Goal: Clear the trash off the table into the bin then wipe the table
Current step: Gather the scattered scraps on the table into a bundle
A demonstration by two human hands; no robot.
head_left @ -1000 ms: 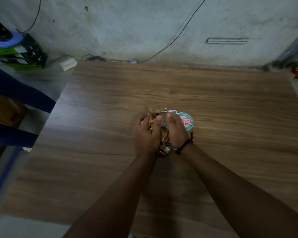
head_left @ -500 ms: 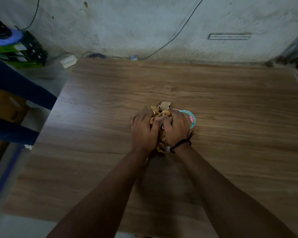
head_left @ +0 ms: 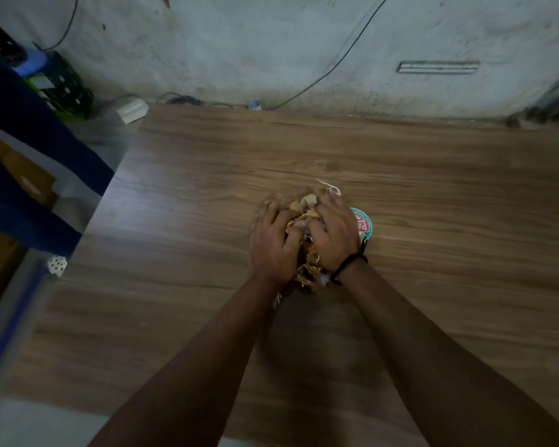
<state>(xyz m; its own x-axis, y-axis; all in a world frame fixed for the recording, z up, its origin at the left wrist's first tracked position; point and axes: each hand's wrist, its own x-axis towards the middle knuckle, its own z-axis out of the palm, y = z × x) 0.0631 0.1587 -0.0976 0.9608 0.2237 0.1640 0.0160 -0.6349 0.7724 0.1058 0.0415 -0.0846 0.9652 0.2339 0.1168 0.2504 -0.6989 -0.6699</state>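
Observation:
A heap of yellow-brown crumpled trash (head_left: 307, 217) lies in the middle of the wooden table (head_left: 433, 175). My left hand (head_left: 271, 243) and my right hand (head_left: 331, 235) press in on it from both sides, fingers curled around the scraps. A round teal and red lid or wrapper (head_left: 363, 224) sticks out from under my right hand. A thin pale string (head_left: 331, 188) trails off the far side of the heap. Most of the heap is hidden by my hands. No bin is in view.
A person's blue-clothed limb (head_left: 29, 162) reaches along the table's left side. A black and green crate (head_left: 62, 88), a white block (head_left: 133, 110) and cables sit by the far wall. A spotted scrap (head_left: 56, 264) lies off the left edge.
My hands have closed tighter around the trash heap and shifted slightly. The teal lid is more covered by my right hand. The view has tipped a little.

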